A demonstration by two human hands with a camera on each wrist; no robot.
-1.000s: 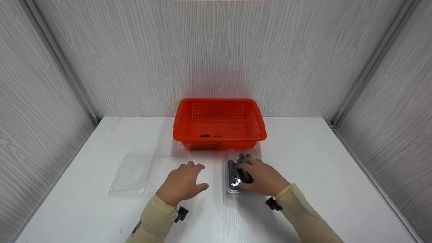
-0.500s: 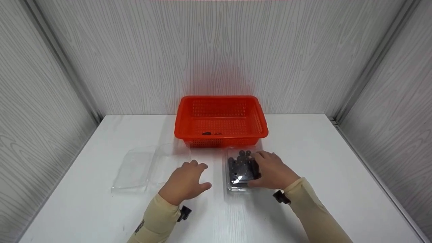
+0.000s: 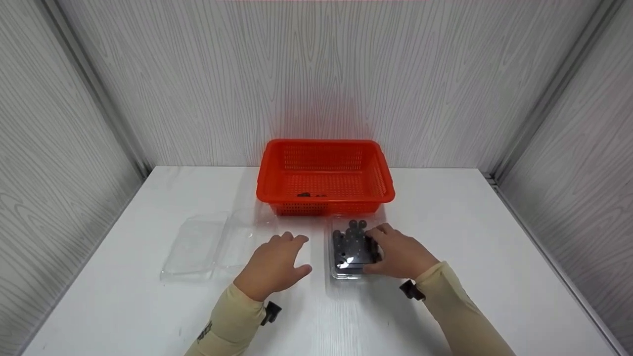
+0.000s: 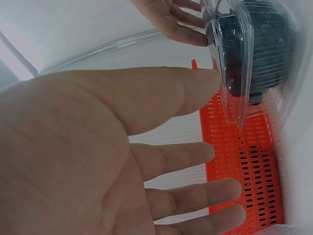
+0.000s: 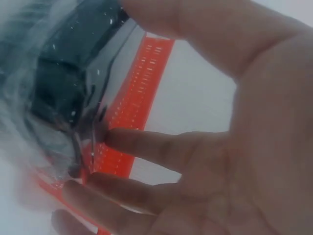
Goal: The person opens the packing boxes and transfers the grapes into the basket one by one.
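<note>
A clear plastic clamshell box (image 3: 348, 276) holding several dark round balls (image 3: 353, 242) lies right of centre, just in front of the red basket. My right hand (image 3: 400, 252) is at its right side, thumb and fingertips at the edge. In the right wrist view those fingers (image 5: 146, 147) are fairly straight and reach to the clear plastic; firm contact is hard to tell. To the left of the box, my left hand (image 3: 272, 264) hovers with fingers spread and holds nothing. The left wrist view has its bare palm (image 4: 63, 147) and the box beyond the thumb.
The red perforated basket (image 3: 326, 199) stands against the back wall, with a few dark pieces (image 3: 305, 195) near its front inside. An opened clear plastic container (image 3: 193, 247) lies on the white table (image 3: 445, 207) to the left. Patterned panels enclose the back and sides.
My right hand has shifted from over the dark balls to the box's right side, uncovering more of them. My left hand has moved very slightly to the right. The view has tilted a little.
</note>
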